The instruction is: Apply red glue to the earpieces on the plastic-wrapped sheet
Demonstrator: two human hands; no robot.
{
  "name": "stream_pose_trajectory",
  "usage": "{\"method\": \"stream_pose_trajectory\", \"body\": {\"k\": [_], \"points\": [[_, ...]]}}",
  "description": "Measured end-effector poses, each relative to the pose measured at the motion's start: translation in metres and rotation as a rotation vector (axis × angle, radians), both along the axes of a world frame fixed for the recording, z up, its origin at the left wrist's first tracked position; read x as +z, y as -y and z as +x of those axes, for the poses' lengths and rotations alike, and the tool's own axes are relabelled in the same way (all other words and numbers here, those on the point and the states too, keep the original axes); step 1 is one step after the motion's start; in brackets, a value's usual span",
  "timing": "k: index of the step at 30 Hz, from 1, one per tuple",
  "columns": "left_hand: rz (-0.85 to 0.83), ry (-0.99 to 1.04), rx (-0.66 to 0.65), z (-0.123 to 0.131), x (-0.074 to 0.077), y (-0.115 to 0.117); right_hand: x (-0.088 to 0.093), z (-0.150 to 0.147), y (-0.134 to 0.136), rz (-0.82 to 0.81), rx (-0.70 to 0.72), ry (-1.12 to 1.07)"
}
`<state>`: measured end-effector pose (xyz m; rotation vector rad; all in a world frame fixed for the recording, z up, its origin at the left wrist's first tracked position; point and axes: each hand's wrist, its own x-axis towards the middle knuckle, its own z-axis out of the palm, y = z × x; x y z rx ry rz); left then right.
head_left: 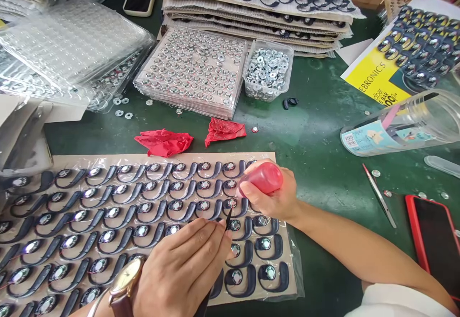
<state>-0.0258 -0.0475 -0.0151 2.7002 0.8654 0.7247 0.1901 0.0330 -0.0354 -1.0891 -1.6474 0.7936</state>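
My right hand (278,199) is wrapped round a red squeeze bottle (265,177), tilted so its tip points down and left at the rows of earpieces. With a watch on its wrist, my left hand (185,262) grips dark tweezers (229,217). Their point reaches an earpiece with a round silver speaker (230,204), close to the bottle's tip; I cannot tell whether either touches it. Many black hook-shaped earpieces (269,276) lie in rows on a plastic-covered cardboard sheet (264,160) under both hands.
Behind the sheet are red cloth scraps (165,143), clear trays of speakers (194,68) and a tub of metal rings (269,68). Stacked earpiece sheets (251,20) stand farther back. At right lie a clear jar (398,123), metal tweezers (379,195) and a red-cased phone (434,245).
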Motion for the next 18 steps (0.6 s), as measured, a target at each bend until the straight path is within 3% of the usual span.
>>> {"method": "stream_pose_trajectory", "body": {"k": [6,12,18], "points": [[-0.008,0.001,0.012,0.0,0.001,-0.001,0.0,-0.001,0.0,-0.094,0.049,0.018],[-0.024,0.001,0.013,-0.001,0.002,-0.001,0.003,0.0,-0.001,-0.038,0.039,0.064],[-0.061,0.03,0.012,0.001,0.011,-0.012,0.007,0.003,-0.001,-0.088,0.024,0.11]]}}
